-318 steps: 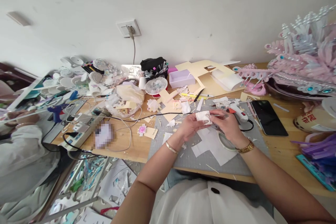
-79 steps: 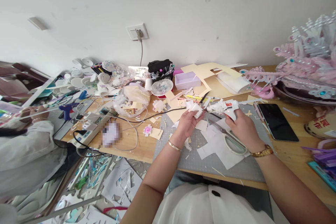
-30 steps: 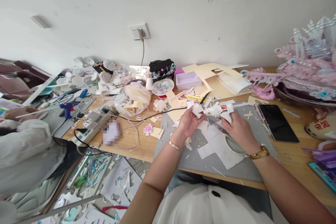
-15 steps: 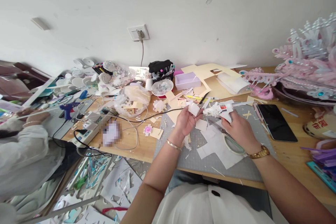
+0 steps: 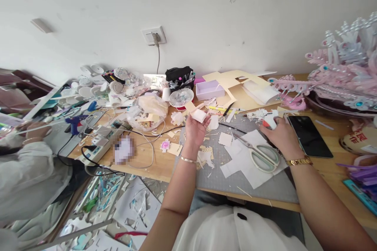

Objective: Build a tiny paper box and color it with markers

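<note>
My left hand (image 5: 195, 133) is turned palm up, and a small white box-like piece (image 5: 199, 115) rests in its curled fingers. At the right, my right hand (image 5: 281, 138) grips a white glue gun (image 5: 269, 119) with an orange trigger, down close to the table. The gun's front end is caked in whitish glue and points left. Between my hands, scissors (image 5: 261, 157) with pale handles lie on a white paper cutout (image 5: 240, 166). Small paper scraps (image 5: 204, 157) lie just below my left hand on the grey cutting mat (image 5: 218, 182).
A black phone (image 5: 309, 136) lies right of my right hand. Pink tiaras (image 5: 347, 74) are heaped at the far right. Behind the mat are a lilac box (image 5: 209, 90) and cream card (image 5: 256, 102). Leftward, cords run from a power strip (image 5: 101, 145); a co-worker's hand (image 5: 37, 130) is beyond.
My left hand has moved left with the white piece, away from the glue gun. My right hand has carried the gun rightward and lower, uncovering the scissors.
</note>
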Demonstrator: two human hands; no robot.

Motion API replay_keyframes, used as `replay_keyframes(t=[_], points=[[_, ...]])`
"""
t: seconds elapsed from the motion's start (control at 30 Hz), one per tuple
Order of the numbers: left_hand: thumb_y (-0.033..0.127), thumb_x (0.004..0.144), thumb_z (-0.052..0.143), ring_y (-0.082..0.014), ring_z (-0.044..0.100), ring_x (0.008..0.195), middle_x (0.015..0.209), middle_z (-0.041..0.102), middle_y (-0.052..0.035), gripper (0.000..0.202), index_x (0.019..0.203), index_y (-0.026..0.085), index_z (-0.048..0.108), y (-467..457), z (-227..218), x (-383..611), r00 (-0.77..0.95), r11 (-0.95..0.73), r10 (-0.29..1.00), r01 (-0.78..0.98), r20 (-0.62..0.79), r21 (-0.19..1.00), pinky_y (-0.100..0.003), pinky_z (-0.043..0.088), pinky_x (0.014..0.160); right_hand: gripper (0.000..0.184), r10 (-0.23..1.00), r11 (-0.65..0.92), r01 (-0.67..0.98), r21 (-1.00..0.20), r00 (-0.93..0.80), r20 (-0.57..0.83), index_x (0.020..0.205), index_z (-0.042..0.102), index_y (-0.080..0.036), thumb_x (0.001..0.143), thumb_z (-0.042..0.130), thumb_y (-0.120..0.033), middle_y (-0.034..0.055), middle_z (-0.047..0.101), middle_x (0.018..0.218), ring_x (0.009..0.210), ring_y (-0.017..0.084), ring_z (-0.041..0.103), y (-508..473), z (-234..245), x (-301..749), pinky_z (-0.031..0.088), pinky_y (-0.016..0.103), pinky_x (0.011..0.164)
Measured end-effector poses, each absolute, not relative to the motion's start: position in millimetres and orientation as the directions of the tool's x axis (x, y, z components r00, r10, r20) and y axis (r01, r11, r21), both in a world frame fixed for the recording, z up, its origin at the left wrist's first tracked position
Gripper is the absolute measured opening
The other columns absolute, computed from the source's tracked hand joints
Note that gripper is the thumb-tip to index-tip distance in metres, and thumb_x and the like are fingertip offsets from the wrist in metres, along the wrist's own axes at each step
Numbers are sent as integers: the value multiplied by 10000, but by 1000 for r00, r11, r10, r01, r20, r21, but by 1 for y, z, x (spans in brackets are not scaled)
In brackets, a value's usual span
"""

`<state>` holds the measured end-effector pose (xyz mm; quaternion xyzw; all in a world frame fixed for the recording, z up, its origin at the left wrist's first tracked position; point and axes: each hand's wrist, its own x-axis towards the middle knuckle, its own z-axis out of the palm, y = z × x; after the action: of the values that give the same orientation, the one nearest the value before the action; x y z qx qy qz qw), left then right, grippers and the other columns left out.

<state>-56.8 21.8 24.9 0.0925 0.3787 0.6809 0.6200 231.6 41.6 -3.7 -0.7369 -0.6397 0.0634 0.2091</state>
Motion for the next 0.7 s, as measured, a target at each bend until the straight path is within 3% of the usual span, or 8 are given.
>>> replay_keyframes(t=[0.17,0.27,0.33,0.4,0.47,0.6,0.7], points=[[405,1023,250,-168,675,786,1039,722,-132,461,1074,160,637,22,29,-63,-308,-20,891,-762,-335,647,-287,524,763,586,977,-130,954,-270,170,131,1142,659,-74,822,637,-564,231,701,1017,919,366,653,40,0,233,474,421,730],[389,1028,251,-143,650,695,983,728,-114,454,1027,164,645,21,31,-61,-290,0,893,-765,-345,644,-247,496,652,537,939,-45,969,-243,124,320,1150,657,-56,838,657,-493,260,666,1147,1072,398,589,33,8,225,460,475,854],[392,1028,241,-139,642,667,947,729,-103,474,991,163,654,20,31,-58,-259,33,899,-765,-354,644,-236,473,610,415,903,121,961,-250,-2,430,1109,682,-105,863,641,-436,216,671,1171,1097,375,568,24,10,210,445,477,901],[408,1028,235,-146,654,686,949,729,-97,495,962,163,660,20,30,-55,-223,60,913,-756,-342,652,-239,471,611,281,864,421,876,-234,-309,398,1000,718,-167,861,659,-404,144,706,1087,1053,320,583,14,9,190,435,441,927],[420,1027,233,-156,673,730,975,731,-95,506,955,167,665,19,28,-53,-192,80,924,-749,-331,658,-249,482,643,287,791,593,780,-200,-518,325,1005,729,-197,835,701,-426,112,716,1103,1043,301,580,4,6,169,428,424,905],[429,1021,258,-177,686,766,975,735,-90,477,983,175,661,18,26,-50,-152,128,917,-764,-370,633,-269,492,675,305,764,632,770,-86,-601,234,1079,726,-168,858,689,-375,128,727,1149,1091,317,562,-9,2,144,401,428,834],[435,1016,274,-186,688,772,951,737,-84,459,988,179,655,18,27,-47,-118,156,918,-770,-379,618,-286,503,698,199,765,633,767,-100,-601,231,1031,742,-172,898,617,-251,118,747,1114,1081,308,577,-8,2,144,396,444,846]])
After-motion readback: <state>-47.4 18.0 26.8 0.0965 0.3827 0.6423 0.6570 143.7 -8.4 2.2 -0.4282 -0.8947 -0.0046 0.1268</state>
